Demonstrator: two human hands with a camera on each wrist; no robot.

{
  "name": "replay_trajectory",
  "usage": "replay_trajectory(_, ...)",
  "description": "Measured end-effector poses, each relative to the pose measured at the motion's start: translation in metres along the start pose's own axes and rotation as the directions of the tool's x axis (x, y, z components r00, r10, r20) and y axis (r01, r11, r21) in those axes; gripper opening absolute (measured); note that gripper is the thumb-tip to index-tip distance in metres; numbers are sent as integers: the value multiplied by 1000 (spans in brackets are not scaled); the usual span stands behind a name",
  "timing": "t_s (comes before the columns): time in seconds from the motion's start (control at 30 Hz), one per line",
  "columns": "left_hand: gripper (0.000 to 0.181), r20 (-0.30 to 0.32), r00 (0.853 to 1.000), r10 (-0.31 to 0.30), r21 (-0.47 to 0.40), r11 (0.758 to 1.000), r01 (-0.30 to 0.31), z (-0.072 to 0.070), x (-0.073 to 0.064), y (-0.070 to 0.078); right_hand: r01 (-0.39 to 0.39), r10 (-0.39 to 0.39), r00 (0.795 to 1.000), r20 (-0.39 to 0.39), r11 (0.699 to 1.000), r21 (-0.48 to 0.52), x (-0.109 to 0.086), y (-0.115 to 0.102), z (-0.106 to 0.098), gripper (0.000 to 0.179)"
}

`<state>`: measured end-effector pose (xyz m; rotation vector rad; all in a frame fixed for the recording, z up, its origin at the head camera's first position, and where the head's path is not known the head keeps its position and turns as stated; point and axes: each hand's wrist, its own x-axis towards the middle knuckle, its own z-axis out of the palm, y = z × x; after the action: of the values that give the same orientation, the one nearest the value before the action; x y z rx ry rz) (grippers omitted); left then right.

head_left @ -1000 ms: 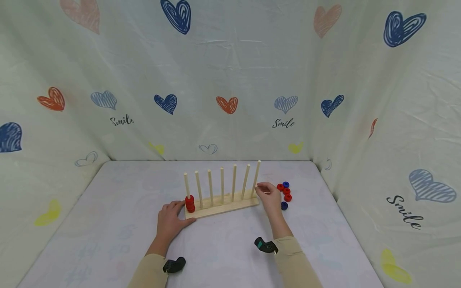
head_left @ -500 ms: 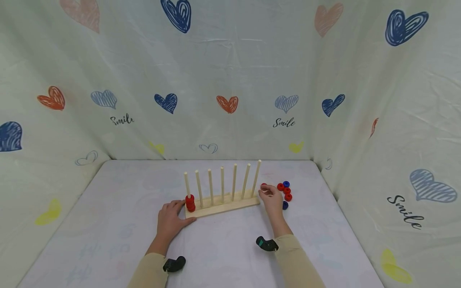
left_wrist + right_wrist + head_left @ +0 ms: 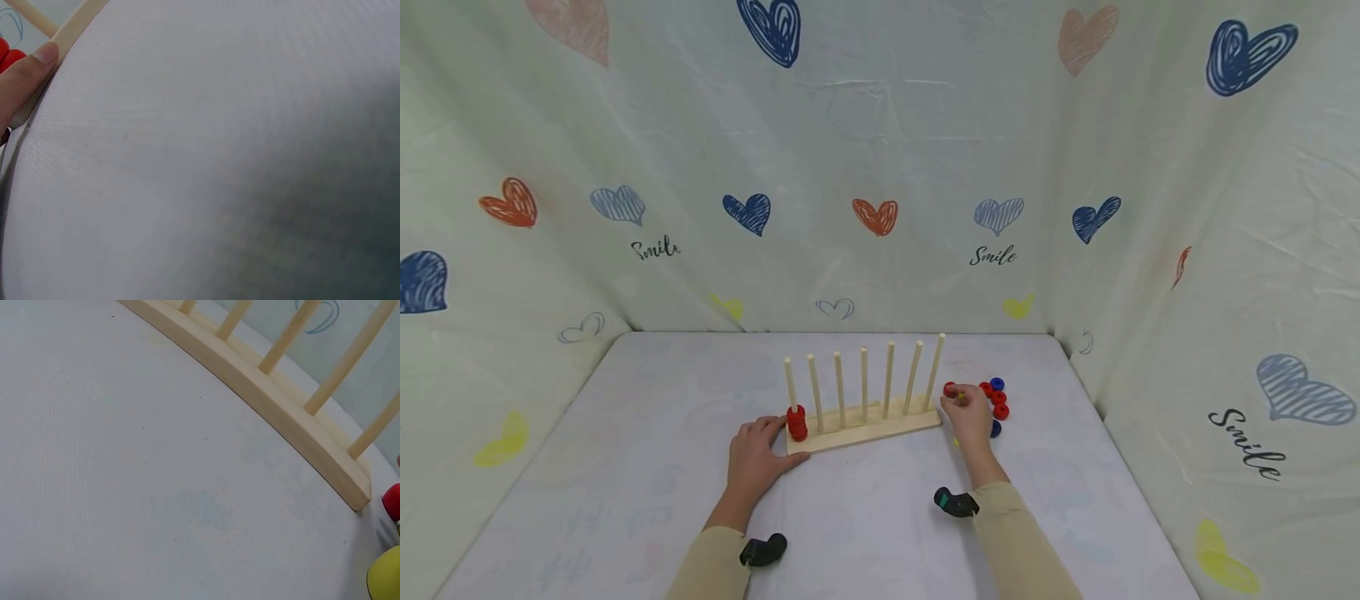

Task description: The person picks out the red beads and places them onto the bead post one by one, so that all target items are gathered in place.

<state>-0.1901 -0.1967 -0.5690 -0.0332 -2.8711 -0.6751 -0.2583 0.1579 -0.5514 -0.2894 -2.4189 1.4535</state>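
Observation:
A wooden peg rack (image 3: 872, 428) with several upright dowels stands on the table. Red rings (image 3: 797, 423) are stacked on its leftmost peg. My left hand (image 3: 754, 457) holds the rack's left end, its thumb along the front edge; the left wrist view shows the thumb (image 3: 28, 75) against the wood. Just past the rack's right end is my right hand (image 3: 968, 414), fingers bent beside a red ring (image 3: 950, 389). A small yellowish piece (image 3: 961, 397) shows between finger and thumb; whether it is held is unclear. The right wrist view has a yellow piece (image 3: 384, 575) at its edge.
Several loose red rings (image 3: 999, 405) lie right of my right hand, with a blue ring (image 3: 997, 384) at the back and a dark blue one (image 3: 996, 428) nearer. A cloth backdrop (image 3: 880, 167) printed with hearts rises behind the table (image 3: 662, 392).
My right hand has shifted slightly right, away from the rack's end. A red ring and yellow bits have come into sight around it. My left hand stays on the rack.

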Motion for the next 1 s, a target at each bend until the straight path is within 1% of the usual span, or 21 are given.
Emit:
replay_trajectory(0.2,79,1,1000,-9,4,1000,9,1,0,1,-12,15,999,34,996,-91,2,-4,-2,27)
replay_trajectory(0.4,79,-13,1000,-9,11,1000,9,1,0,0,-51,60,997,53,986,-161,7,-2,0,31)
replay_trajectory(0.57,81,-8,1000,-10,2,1000,10,1,0,-1,-85,99,992,76,982,-169,14,0,2,30)
replay_trajectory(0.73,81,-18,1000,-6,1,1000,6,-1,-1,-1,-95,113,989,97,979,-181,15,1,4,30)
replay_trajectory(0.83,80,-23,1000,-5,-1,1000,5,-1,-2,0,-101,120,988,93,976,-193,14,2,4,31)
replay_trajectory(1.0,80,-9,1000,-10,4,1000,10,1,-1,0,-97,114,991,72,974,-203,14,2,3,30)
